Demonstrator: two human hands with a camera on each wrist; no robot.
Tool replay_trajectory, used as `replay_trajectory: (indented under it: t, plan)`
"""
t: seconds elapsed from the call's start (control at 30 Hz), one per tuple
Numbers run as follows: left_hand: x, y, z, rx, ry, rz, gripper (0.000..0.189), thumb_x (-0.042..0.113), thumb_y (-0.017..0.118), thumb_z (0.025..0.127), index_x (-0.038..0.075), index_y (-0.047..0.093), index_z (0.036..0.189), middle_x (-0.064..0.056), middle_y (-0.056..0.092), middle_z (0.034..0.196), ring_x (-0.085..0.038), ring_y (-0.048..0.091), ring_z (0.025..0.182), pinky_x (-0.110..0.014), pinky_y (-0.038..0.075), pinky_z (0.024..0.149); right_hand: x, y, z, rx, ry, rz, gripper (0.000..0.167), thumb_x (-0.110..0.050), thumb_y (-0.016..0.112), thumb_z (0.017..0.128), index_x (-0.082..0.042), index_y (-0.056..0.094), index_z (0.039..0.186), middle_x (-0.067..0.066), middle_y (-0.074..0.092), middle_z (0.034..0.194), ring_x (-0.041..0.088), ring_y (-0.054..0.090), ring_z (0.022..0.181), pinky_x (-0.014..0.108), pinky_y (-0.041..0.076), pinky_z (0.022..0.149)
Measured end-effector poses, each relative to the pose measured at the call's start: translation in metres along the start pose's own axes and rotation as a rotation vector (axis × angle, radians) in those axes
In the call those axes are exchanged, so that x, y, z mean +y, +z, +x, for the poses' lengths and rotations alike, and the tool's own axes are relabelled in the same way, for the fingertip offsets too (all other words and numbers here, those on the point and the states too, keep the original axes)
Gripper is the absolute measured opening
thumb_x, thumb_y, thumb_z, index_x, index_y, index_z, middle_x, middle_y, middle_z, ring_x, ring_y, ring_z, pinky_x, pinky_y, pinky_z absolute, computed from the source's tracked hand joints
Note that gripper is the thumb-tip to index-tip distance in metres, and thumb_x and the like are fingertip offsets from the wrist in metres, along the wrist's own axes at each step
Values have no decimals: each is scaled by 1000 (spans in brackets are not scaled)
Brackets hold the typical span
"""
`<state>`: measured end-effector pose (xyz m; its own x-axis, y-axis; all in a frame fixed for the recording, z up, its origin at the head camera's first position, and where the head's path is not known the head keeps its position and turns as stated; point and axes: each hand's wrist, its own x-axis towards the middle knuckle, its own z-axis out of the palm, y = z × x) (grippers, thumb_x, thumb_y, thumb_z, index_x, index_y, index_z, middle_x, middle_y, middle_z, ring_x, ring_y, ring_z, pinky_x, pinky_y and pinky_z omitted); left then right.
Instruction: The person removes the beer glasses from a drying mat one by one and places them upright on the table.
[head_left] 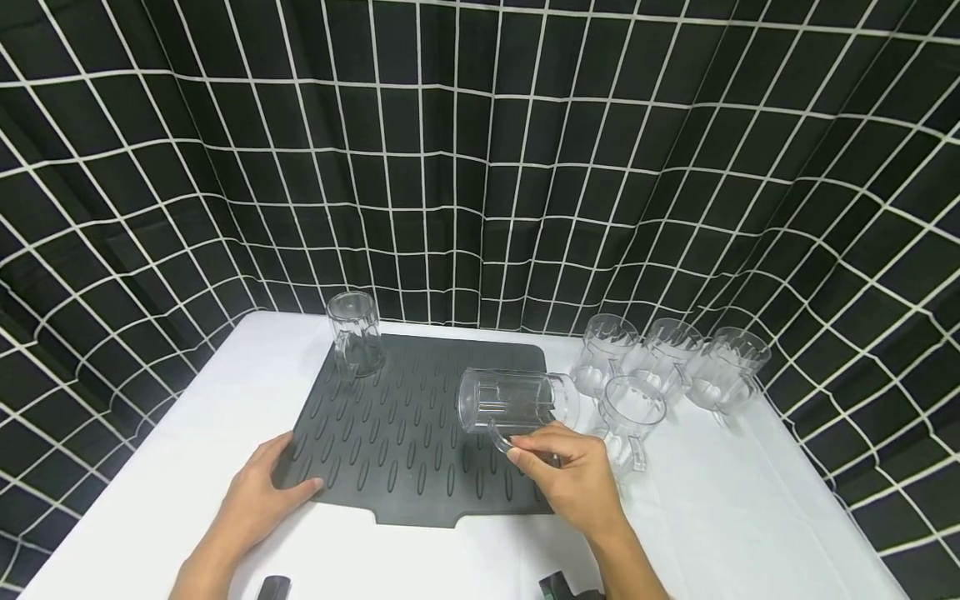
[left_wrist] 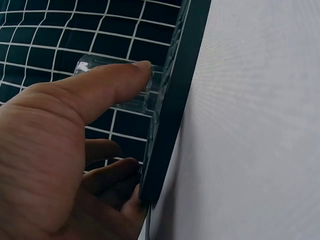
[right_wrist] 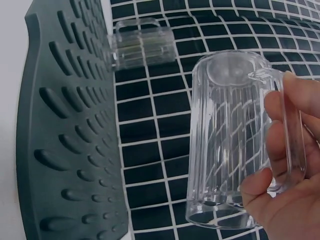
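Observation:
My right hand point(head_left: 573, 471) pinches the handle of a clear ribbed mug point(right_wrist: 227, 145) between thumb and fingers. That mug is tipped on its side, over the right part of a dark grey drying mat point(head_left: 412, 467) with raised oval ridges. At the mat's near left corner is my left hand point(head_left: 255, 496). Its thumb point(left_wrist: 117, 87) stretches out over the mat's front edge, and the other fingers reach along the left edge. Another clear mug point(head_left: 358, 337) stands at the mat's far left corner, its handle toward the front.
Several clear mugs stand grouped on the white table point(head_left: 765, 517) right of the mat; the nearest mug point(head_left: 630, 417) is close to my right hand. A black cloth point(head_left: 465, 167) with white grid lines rises behind the table and along both sides.

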<state>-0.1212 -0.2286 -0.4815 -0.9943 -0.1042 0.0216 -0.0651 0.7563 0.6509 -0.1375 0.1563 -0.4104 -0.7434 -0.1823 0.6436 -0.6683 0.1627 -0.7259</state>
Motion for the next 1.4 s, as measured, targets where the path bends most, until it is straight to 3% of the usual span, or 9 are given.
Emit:
replay_trajectory:
  t: [0.07, 0.2, 0.37, 0.57, 0.77, 1.13, 1.4]
  plan:
    - [3, -2, 0, 13, 14, 4, 92, 42, 76, 80, -3, 31, 147, -27, 29, 148, -49, 28, 133, -66, 24, 105, -1, 1, 0, -8, -9, -39, 20, 16, 79, 67, 2, 75, 81, 8, 70, 75, 17, 64, 67, 24, 48, 85]
    - [14, -7, 0, 64, 56, -6, 94, 40, 78, 79, -1, 29, 148, -25, 29, 150, -49, 28, 133, -67, 26, 104, -4, 1, 1, -28, -1, -80, 18, 12, 81, 68, -1, 76, 81, 1, 71, 77, 16, 67, 71, 26, 49, 88]
    - [37, -8, -1, 106, 133, -67, 92, 36, 79, 79, 7, 30, 151, -19, 31, 151, -47, 34, 132, -60, 33, 104, -6, 0, 1, -40, -24, -100, 15, 6, 82, 71, -3, 77, 81, -3, 71, 77, 15, 66, 72, 23, 52, 78]
    - [65, 0, 2, 87, 271, -176, 89, 33, 81, 78, 7, 34, 149, -18, 33, 150, -43, 42, 129, -39, 40, 101, -7, 0, 0, -50, -34, -116, 15, 3, 83, 70, -6, 77, 80, -7, 71, 78, 12, 66, 71, 24, 52, 78]
    - [92, 10, 9, 42, 397, -270, 87, 31, 82, 78, 7, 36, 148, -14, 35, 148, -40, 41, 130, -33, 36, 104, -7, 2, -2, -50, -69, -129, 16, 3, 83, 70, -6, 77, 81, -4, 71, 77, 12, 65, 71, 23, 52, 76]
    - [129, 25, 14, -11, 455, -431, 84, 28, 82, 78, 12, 38, 148, -8, 36, 149, -34, 37, 135, -38, 39, 103, -4, 7, -2, -62, -154, -113, 20, 12, 82, 65, -2, 75, 78, 1, 71, 75, 14, 65, 69, 22, 52, 70]
    - [138, 34, 12, -41, 503, -542, 82, 26, 82, 79, 9, 38, 147, -14, 39, 146, -35, 40, 132, -40, 43, 100, -6, 15, -3, -88, -188, -119, 16, 6, 83, 69, -5, 75, 79, 0, 71, 77, 11, 65, 70, 19, 52, 66]
